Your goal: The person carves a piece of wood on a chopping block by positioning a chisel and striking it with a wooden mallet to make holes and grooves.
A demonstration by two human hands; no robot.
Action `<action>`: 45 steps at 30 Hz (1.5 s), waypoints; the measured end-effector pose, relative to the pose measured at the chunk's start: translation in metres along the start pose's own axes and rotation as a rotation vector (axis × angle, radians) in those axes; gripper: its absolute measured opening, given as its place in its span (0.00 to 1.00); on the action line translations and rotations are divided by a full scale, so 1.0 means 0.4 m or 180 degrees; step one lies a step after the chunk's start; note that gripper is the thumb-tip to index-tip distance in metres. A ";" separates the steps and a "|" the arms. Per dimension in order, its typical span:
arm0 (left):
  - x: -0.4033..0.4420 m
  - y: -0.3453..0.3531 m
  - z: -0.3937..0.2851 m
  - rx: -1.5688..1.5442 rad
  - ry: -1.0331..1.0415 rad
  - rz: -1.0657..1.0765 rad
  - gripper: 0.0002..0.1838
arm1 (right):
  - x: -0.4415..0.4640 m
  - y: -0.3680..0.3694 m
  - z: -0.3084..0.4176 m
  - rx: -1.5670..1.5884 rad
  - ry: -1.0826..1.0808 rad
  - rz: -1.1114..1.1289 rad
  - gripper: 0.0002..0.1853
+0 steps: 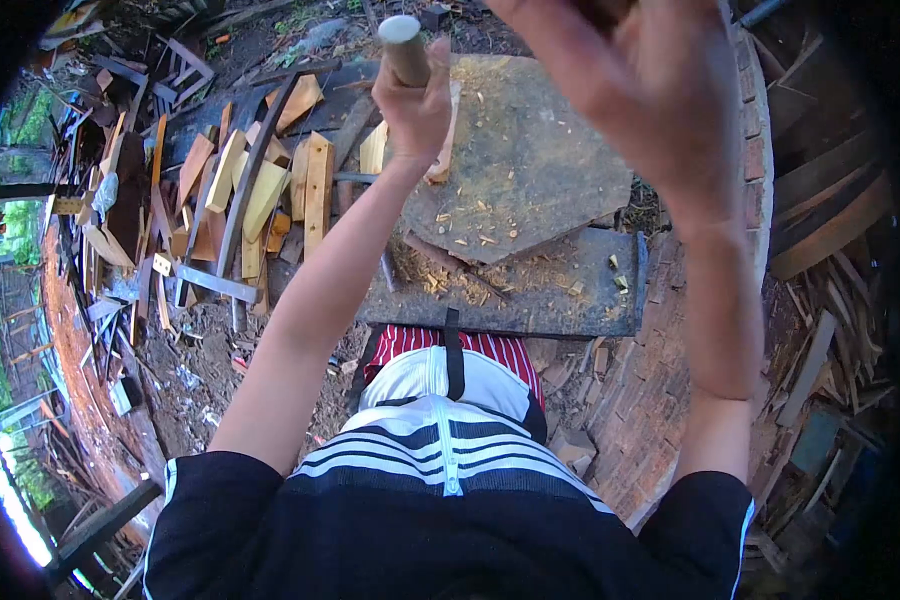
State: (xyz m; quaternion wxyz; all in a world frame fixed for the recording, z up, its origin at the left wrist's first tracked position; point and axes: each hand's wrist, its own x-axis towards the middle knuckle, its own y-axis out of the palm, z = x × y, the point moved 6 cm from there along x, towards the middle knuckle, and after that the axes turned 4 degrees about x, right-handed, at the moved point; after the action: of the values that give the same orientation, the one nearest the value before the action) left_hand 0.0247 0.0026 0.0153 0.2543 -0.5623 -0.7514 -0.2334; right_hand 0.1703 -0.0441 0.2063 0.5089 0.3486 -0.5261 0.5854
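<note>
My left hand (415, 118) is wrapped round a pale cylindrical handle (404, 50), whose round end points up toward the camera. What the handle belongs to is hidden below the hand. A light piece of wood (442, 163) shows just beside and beneath that hand, on a flat board (530, 150) strewn with wood chips. High at the right, near the top edge, my right hand (635, 95) is raised and blurred by motion. Its fingers run out of the frame, so whether it holds anything cannot be seen.
Cut timber blocks (318, 190) and long planks lie in a heap at the left. A dark lower slab (570, 300) with chips extends under the board. Bricks (660, 370) line the ground at the right, with more scrap wood (820, 370) beyond.
</note>
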 end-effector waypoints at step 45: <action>0.061 -0.088 0.127 -0.0495 -0.1522 -0.0925 0.16 | -0.707 0.345 -0.106 -0.2051 0.3781 0.1201 0.34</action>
State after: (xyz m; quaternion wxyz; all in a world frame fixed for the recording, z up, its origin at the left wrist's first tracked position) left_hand -0.0212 0.0433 -0.0099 -0.0100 -0.5057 -0.8426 -0.1852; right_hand 0.1104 -0.0579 -0.1053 0.6779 -0.2957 -0.3578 0.5701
